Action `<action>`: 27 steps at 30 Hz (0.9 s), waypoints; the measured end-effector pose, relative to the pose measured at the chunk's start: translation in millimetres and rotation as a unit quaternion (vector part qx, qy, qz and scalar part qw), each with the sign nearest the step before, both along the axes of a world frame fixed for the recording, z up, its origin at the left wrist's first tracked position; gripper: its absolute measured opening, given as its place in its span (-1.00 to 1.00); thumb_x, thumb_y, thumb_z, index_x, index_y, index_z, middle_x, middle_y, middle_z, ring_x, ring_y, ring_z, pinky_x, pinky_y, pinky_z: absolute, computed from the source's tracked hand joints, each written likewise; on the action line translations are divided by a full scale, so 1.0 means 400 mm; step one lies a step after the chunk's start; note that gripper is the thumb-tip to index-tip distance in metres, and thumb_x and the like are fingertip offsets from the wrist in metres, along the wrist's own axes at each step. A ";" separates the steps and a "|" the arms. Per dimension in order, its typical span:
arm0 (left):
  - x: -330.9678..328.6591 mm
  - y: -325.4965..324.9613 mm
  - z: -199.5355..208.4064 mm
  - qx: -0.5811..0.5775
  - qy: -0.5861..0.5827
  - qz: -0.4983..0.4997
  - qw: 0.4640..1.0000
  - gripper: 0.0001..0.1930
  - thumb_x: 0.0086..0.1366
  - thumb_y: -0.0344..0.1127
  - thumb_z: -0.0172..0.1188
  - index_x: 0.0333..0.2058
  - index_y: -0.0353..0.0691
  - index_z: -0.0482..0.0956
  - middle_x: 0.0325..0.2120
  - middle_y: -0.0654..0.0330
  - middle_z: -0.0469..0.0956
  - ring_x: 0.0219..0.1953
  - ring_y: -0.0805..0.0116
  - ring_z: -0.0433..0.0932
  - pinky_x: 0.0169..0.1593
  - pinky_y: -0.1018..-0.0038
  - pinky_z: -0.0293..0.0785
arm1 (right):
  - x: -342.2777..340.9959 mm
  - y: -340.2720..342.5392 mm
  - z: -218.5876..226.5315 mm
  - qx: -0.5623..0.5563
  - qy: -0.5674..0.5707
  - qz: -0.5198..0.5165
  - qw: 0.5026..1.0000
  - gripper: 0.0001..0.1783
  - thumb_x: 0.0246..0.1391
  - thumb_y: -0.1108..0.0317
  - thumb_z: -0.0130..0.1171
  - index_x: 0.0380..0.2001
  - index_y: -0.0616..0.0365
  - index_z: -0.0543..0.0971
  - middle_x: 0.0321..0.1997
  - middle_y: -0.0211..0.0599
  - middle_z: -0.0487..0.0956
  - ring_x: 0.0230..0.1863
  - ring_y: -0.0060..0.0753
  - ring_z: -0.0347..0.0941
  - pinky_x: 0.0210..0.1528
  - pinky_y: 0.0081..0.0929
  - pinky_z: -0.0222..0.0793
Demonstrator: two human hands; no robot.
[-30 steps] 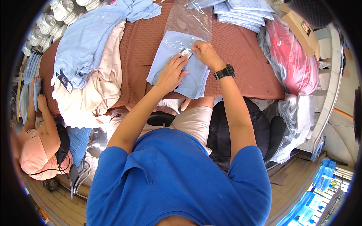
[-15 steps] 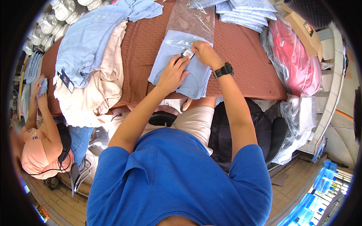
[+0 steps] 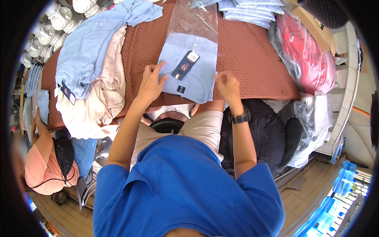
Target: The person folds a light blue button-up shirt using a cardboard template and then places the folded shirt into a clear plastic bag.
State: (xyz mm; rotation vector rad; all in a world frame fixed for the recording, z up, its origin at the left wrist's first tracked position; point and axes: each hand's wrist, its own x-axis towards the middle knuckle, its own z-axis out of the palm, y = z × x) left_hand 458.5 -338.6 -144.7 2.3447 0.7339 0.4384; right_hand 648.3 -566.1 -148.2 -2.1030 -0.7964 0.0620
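Note:
A folded light-blue shirt (image 3: 203, 65) lies in front of me on the brown tablecloth, and a clear plastic bag (image 3: 193, 19) extends beyond its far edge. On the shirt rest a dark hang tag (image 3: 184, 66) with a white sticker and a small dark square tag (image 3: 181, 89). My left hand (image 3: 151, 83) is open at the shirt's left edge, fingers spread and fingertips on the fabric. Beside the right edge, my right hand (image 3: 229, 86) has its fingers curled together; whatever they pinch, if anything, is hidden. A black watch (image 3: 241, 117) is on my right wrist.
Loose light-blue shirts (image 3: 85, 51) and cream garments (image 3: 108, 94) are heaped at the left. Bagged blue shirts (image 3: 248, 14) are stacked at the far right, next to red garments in plastic (image 3: 302, 49). A person in a peach top (image 3: 45, 170) sits at my left.
My hands have moved apart, off the hang tag to either side of the shirt. The tag now lies uncovered and slanted on the fabric.

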 end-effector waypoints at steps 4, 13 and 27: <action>-0.021 0.033 -0.036 -0.117 -0.043 0.000 0.992 -0.52 0.28 -0.48 0.15 0.18 -0.09 0.38 -0.05 -0.12 0.49 0.04 -0.16 0.49 0.07 0.15 0.41 | -0.116 -0.015 -0.035 -0.006 0.132 -0.040 0.990 -0.66 0.05 0.23 0.35 -0.28 0.32 0.56 -0.47 -0.08 0.66 -0.44 -0.14 0.62 -0.36 -0.29 0.48; -0.014 0.000 -0.011 -0.163 -0.016 0.041 0.986 -0.51 0.20 -0.43 0.28 0.12 -0.14 0.43 -0.12 -0.07 0.54 -0.04 0.09 0.51 -0.06 0.34 0.45 | -0.087 -0.030 -0.042 0.016 0.200 -0.040 0.979 -0.62 -0.01 0.30 0.39 -0.21 0.35 0.57 -0.48 -0.12 0.66 -0.46 -0.30 0.61 -0.39 -0.39 0.47; -0.004 0.043 -0.058 -0.225 0.154 0.029 0.962 -0.28 0.03 -0.09 0.47 0.02 -0.49 0.39 -0.16 -0.20 0.59 -0.10 -0.01 0.60 0.00 0.28 0.48 | -0.085 0.008 -0.088 -0.090 0.189 -0.058 0.976 -0.56 0.10 0.14 0.30 -0.20 0.37 0.56 -0.50 -0.15 0.59 -0.43 -0.18 0.52 -0.33 -0.26 0.41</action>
